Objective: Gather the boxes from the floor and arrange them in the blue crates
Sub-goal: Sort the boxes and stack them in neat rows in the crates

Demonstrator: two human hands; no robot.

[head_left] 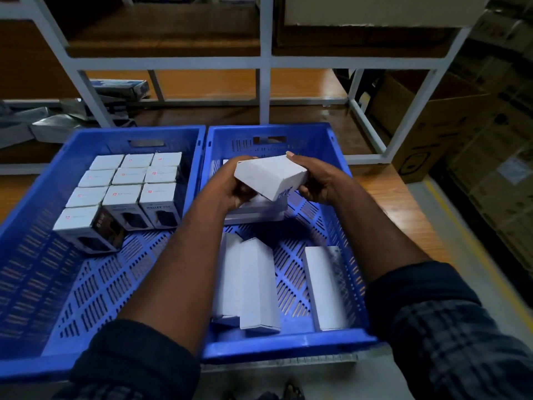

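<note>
Two blue crates stand side by side on the floor, the left crate [43, 180] and the right crate [331, 145]. Over the right crate both hands hold one white box [269, 176], tilted. My left hand [230, 187] grips its left end and my right hand [315, 180] grips its right end. Under the held box lies another white box [256, 210], partly hidden. Three white boxes [258, 287] lie flat on the near floor of the right crate. The left crate holds several upright boxes [127, 186] packed in rows at its far side.
A white metal rack [265, 62] stands behind the crates with wooden shelves. A dark box [121, 88] lies on its low shelf at the left. Grey packages [43, 125] lie at far left. Brown cartons [450, 119] stand at the right by a yellow floor line.
</note>
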